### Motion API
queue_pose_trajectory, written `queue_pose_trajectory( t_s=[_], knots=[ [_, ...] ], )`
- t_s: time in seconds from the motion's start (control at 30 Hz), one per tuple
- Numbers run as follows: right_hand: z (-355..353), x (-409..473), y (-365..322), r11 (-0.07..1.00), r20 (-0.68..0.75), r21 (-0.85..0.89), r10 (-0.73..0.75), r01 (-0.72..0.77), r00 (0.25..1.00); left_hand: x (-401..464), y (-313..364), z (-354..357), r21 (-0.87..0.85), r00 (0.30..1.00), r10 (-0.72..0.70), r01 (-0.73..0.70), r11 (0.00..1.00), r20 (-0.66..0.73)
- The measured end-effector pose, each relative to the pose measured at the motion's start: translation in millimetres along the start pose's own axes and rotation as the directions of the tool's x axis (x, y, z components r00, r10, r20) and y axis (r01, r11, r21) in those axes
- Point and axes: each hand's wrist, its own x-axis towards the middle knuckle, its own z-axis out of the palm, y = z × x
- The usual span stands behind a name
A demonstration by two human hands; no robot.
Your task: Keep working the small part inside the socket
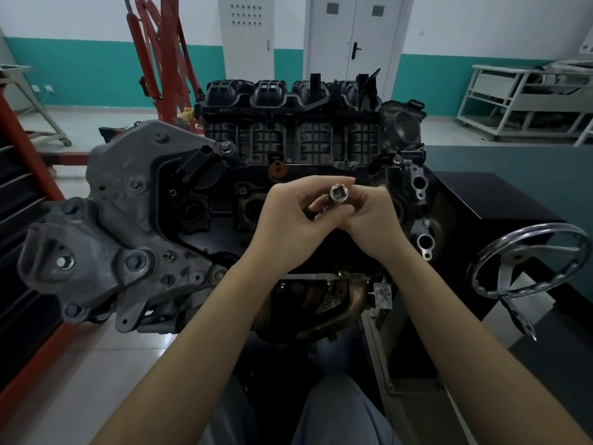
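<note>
Chrome steel catches the light where a socket (337, 193) sits between both hands, its square drive hole turned up toward the camera, raised above the middle of the engine (224, 200). The left hand (288, 220) curls its fingers round the lower part of the tool, with the forefinger stretched along the far side; the right hand (369, 220) pinches it from the other side, thumb pressed near the base. What lies below the socket, inside the palms, is hidden, so I cannot tell whether an extension or handle is attached.

Under the hands the dark valve cover shows open round wells (192, 210), and the black ribbed intake manifold (288, 123) rises behind. A grey cast bracket (128, 220) bolts on at the left, and a chromed handwheel (526, 261) stands on the stand to the right.

My worry is a slip: the socket is smooth, held only by fingertips directly over those wells and gaps. If the pinch loosens while the pieces are turned or joined, it would likely drop into a recess and be awkward to fish out.
</note>
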Motion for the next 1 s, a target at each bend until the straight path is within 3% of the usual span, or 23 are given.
queue_pose_trajectory(
  t_s=[0.1,0.27,0.37,0.5,0.67,0.87,1.0],
  knots=[
    [-0.1,0.0,0.9,1.000,0.022,-0.008,0.000,0.000,1.000,-0.6,-1.1,-0.1,0.021,0.998,0.018,-0.017,1.000,-0.058],
    [1.7,-1.0,-4.0,1.000,0.042,-0.023,0.010,-0.009,0.999,-1.8,-1.0,0.0,-0.079,0.999,-0.013,0.016,0.997,0.034],
    [0.9,0.3,1.4,1.000,-0.006,-0.016,0.006,-0.006,1.000,-2.4,0.4,1.2,-0.036,1.000,-0.006,0.006,0.999,0.002],
    [-0.2,-0.2,2.1,1.000,0.040,-0.022,-0.014,0.015,0.999,-1.9,-0.3,0.9,0.015,0.998,0.001,0.000,1.000,-0.058],
    [0.7,-1.0,-2.0,1.000,0.041,-0.022,-0.001,0.001,0.999,-3.5,0.4,-0.5,-0.100,0.998,-0.017,0.023,0.995,0.057],
    [-1.0,0.1,2.5,0.999,0.027,-0.020,-0.025,0.025,0.999,-3.0,0.0,2.0,0.069,0.997,0.015,-0.010,0.998,-0.082],
    [0.1,-0.6,0.2,1.000,0.061,0.004,-0.015,0.015,0.998,-3.4,0.9,0.7,-0.047,1.000,-0.013,0.012,0.999,-0.014]
  ],
)
